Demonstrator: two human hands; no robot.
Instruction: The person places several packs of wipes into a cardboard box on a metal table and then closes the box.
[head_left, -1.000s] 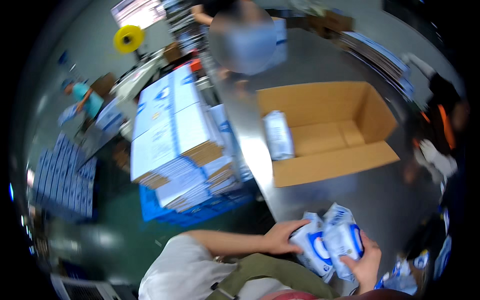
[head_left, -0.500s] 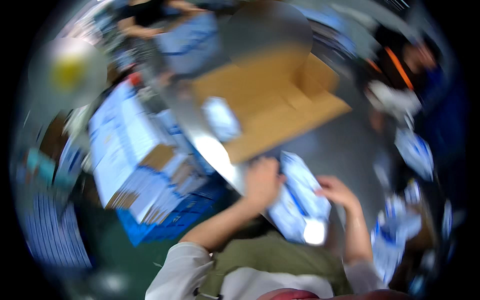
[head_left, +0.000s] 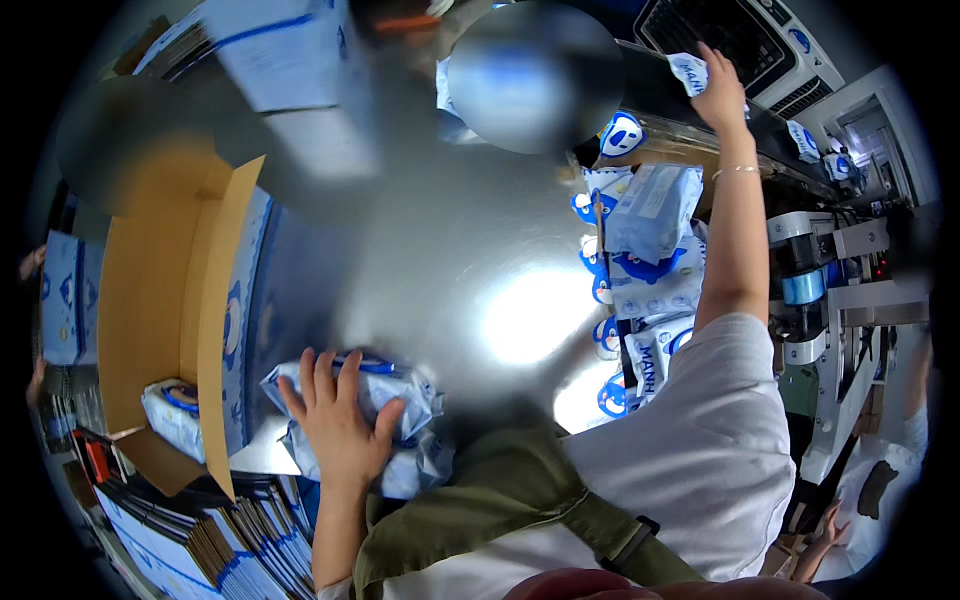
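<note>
A shiny metal desk [head_left: 440, 260] is carrying an open cardboard box [head_left: 160, 300] at the left. The left hand [head_left: 340, 420] is lying spread, pressing down on stacked blue-and-white packs [head_left: 400, 400] at the near edge. The right hand [head_left: 722, 92] is reaching far up, fingers closing on a small pack [head_left: 690, 70].

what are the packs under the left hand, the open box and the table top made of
Packs: soft plastic film, seemingly, white and blue, glossy and crinkled under the left hand. Open box: brown corrugated cardboard, matte, with folded flaps. Table top: probably sheet metal, grey and smooth, with a bright glare spot.
</note>
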